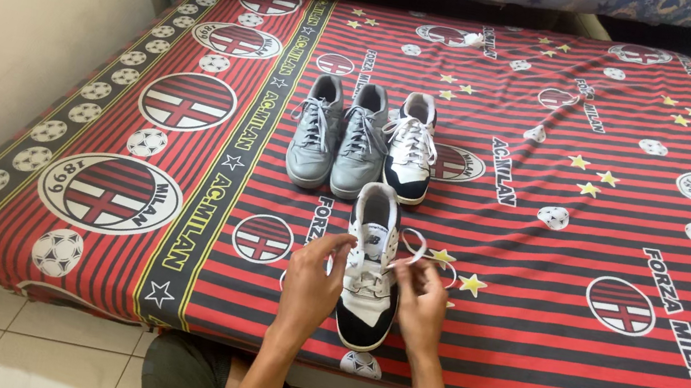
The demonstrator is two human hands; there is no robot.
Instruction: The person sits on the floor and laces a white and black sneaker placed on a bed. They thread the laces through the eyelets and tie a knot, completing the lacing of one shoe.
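A white and black sneaker [364, 305] lies on the red and black striped bedsheet [536, 282], toe towards me. My left hand [310, 284] grips the left end of its white lace [411, 247] beside the shoe. My right hand [420, 305] pinches the right end, which loops up past the shoe's collar. Both hands rest on the sheet either side of the sneaker.
Further back stand two grey sneakers [338, 135] and a matching white and black sneaker [410, 147], side by side. A small white object [472, 39] lies near the far edge. A beige wall [0, 24] runs along the left; tiled floor [57, 352] and my crossed legs are below.
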